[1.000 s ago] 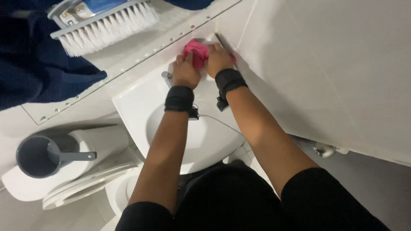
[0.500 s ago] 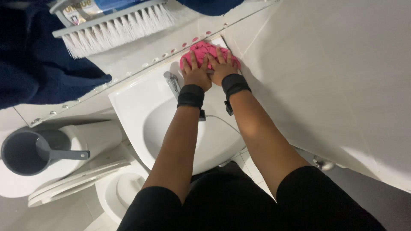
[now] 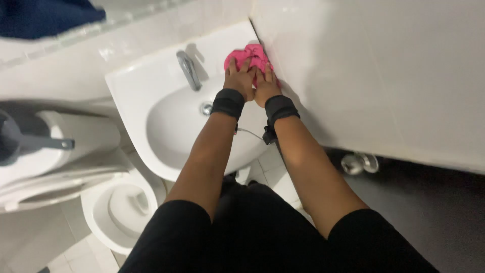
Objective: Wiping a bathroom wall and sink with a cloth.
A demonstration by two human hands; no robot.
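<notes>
Right now both bare hands press down on a crumpled bright pink cloth (image 3: pixel 251 56) that lies on the back right corner of a white ceramic washbasin (image 3: pixel 136 88), hard against the pale tiled wall (image 3: pixel 364 76). The left hand (image 3: pixel 241 79) lies flat with its fingers (image 3: pixel 233 65) spread a little over the near left part of the cloth; the right hand (image 3: pixel 264 86) sits just beside it, touching or nearly so, with fingers (image 3: pixel 268 70) stretched forward onto the cloth's right side. Neither hand is curled into a fist, and whether any fingertip pinches the fabric cannot be told. Beyond the fingertips the cloth bunches up into the corner. Each wrist wears a black band (image 3: pixel 228 102), and a thin cable hangs under the right one. To the left of the left fingers stands a chrome tap (image 3: pixel 188 70), and below it, well apart from the hands, the chrome drain (image 3: pixel 205 108) sits in the bowl. Farther left are a white toilet (image 3: pixel 118 207) and a grey scoop (image 3: pixel 30 141) resting on its cistern.
</notes>
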